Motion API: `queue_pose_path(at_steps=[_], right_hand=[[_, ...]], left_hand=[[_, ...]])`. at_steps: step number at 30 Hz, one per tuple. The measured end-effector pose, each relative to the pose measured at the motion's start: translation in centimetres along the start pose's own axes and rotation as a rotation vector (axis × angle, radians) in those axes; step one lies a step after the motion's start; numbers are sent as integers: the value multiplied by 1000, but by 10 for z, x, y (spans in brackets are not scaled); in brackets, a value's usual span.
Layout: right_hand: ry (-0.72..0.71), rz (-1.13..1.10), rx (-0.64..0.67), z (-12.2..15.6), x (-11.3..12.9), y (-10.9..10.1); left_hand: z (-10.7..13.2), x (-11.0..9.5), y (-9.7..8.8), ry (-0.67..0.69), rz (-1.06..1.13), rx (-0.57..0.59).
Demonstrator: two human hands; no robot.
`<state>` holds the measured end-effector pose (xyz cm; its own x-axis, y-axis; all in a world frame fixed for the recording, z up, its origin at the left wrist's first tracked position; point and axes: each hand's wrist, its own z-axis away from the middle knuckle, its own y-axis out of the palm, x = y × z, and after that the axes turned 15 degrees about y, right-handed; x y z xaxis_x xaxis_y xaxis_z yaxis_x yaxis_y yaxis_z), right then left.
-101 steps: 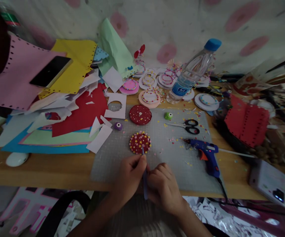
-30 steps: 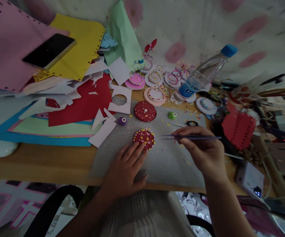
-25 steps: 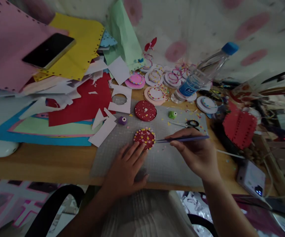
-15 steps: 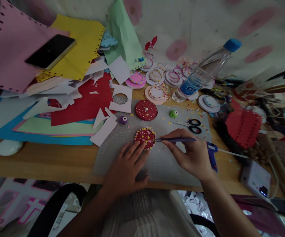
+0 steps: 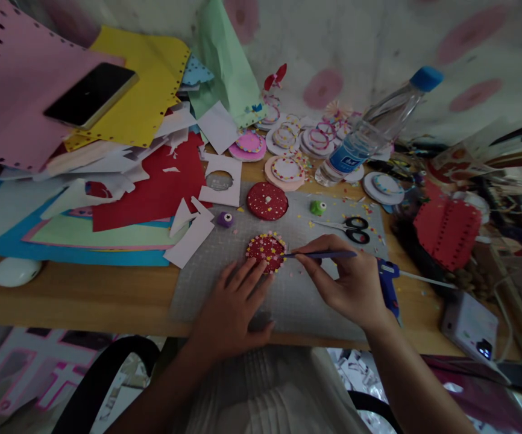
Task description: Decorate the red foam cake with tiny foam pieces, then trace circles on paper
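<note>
A dark red paper disc (image 5: 266,250) lies on the grey cutting mat (image 5: 216,301), dotted with small yellow and pink paper flowers, densest round its rim. My left hand (image 5: 234,301) rests flat with fingers spread, its fingertips on the disc's near edge. Between thumb and fingers my right hand (image 5: 345,280) pinches dark purple tweezers (image 5: 328,255), whose tips touch the disc's right edge. Whether the tips hold a flower is too small to tell. Just beyond lies a second red disc (image 5: 267,201) with pale dots.
Scissors (image 5: 349,228), a green punch (image 5: 318,208) and a purple punch (image 5: 225,219) lie on or near the mat. A blue glue gun (image 5: 388,286) is beside my right wrist. Behind stands a water bottle (image 5: 346,158). Coloured paper (image 5: 152,193) is piled left, with a phone (image 5: 91,95) on top.
The tweezers have tilted slightly and their two prongs look closer together at the disc's right edge. My left hand stays on the disc.
</note>
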<state>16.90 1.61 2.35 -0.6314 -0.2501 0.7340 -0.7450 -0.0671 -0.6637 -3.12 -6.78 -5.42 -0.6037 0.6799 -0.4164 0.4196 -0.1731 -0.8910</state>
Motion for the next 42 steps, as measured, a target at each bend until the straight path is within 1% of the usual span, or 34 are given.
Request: queue_pose_path(at_steps=[6, 11, 13, 17, 29, 42], right_hand=[[65, -129, -11, 3, -1, 2], [193, -217, -75, 0, 1, 3], [214, -246, -73, -1, 2, 3], [194, -261, -32, -1, 2, 3], [137, -103, -21, 1, 3, 4], [149, -67, 20, -4, 5, 5]], left_hand=[[-1, 1, 0, -11, 6, 16], [-1, 1, 1, -10, -3, 11], [-1, 1, 2, -8, -3, 6], [-1, 1, 1, -8, -7, 2], [-1, 0, 0, -13, 6, 8], [-1, 0, 0, -12, 6, -10]])
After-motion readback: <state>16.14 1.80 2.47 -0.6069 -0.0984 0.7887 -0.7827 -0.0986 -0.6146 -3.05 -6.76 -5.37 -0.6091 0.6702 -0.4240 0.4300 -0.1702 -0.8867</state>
